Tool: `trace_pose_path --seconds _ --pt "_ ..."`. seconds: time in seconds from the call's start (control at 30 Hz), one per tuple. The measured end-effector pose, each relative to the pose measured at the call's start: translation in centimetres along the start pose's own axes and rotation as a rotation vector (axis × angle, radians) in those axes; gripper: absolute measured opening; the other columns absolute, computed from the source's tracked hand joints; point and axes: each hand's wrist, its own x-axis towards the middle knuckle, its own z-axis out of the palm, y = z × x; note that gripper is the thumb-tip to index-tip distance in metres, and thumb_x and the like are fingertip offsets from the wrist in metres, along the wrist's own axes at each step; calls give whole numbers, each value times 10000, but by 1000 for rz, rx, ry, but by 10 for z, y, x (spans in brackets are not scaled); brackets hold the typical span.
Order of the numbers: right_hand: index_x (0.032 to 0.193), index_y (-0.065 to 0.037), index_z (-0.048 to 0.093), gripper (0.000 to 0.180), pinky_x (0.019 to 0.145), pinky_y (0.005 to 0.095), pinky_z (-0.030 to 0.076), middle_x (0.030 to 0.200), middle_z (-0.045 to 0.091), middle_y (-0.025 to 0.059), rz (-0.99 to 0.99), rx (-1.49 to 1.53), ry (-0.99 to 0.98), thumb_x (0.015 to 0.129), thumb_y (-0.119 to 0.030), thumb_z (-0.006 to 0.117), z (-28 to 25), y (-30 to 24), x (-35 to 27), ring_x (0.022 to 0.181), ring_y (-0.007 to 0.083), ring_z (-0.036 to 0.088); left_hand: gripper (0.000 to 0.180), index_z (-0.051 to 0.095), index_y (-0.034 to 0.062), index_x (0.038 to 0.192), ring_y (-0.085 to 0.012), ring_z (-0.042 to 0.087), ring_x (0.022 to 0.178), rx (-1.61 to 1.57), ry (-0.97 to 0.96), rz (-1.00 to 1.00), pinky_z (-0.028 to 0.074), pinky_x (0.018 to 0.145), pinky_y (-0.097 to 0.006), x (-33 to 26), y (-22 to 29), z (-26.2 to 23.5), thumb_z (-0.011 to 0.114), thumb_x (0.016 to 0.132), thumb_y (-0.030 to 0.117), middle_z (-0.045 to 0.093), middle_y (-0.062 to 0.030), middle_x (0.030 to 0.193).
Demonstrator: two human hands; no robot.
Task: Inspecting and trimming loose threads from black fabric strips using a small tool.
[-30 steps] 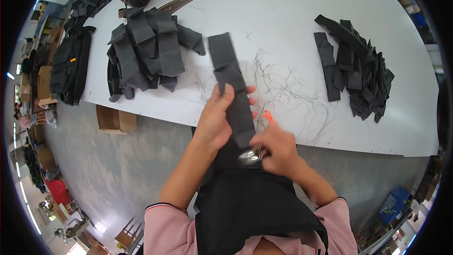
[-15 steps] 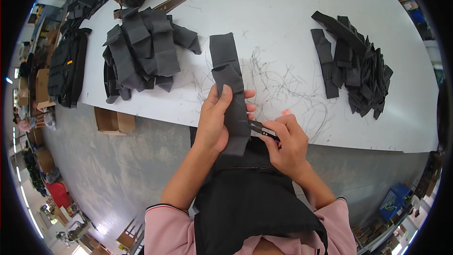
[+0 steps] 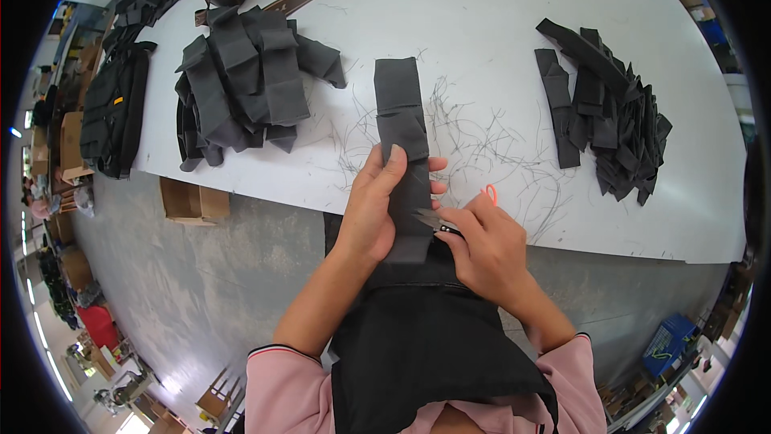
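Head view: the fabric strip (image 3: 411,187) is long, dark grey, creased.

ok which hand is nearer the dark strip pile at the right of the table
Right. The right hand, holding small snips, is below and left of the pile; the left hand, gripping one strip, is farther left.

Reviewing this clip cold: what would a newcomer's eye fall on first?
Probably the long dark fabric strip at the centre, in the grip of the left hand, with small snips at its right edge in the right hand. Then the loose threads scattered on the white table beyond, between left and right heaps of dark strips.
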Motion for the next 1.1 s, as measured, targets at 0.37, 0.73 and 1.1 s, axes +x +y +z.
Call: trace_pose_path --seconds 0.37,0.73,1.1 --pt "896 -62 614 278 515 318 403 736 482 60 -105 7 25 641 -52 725 6 0 2 564 231 491 364 437 46 1168 -205 623 820 14 -15 -40 539 701 -342 -3 2 2 447 963 347 607 -156 1044" --pt "1060 -81 598 494 526 274 443 784 449 58 243 400 139 604 102 659 23 21 4 616 170 510 625 120 147 1443 -220 605 873 184 -102 -135 528 729 -354 -22 -18 -2 453 915 103 523 -155 1164" --pt "876 -95 502 81 439 184 270 661 441 -58 779 1401 337 881 -120 579 32 26 25 561 0 377 544 218 69 1331 -266 608 912 286 -143 -238 497 813 -382 -37 -36 -24 514 876 51 476 -190 1205"
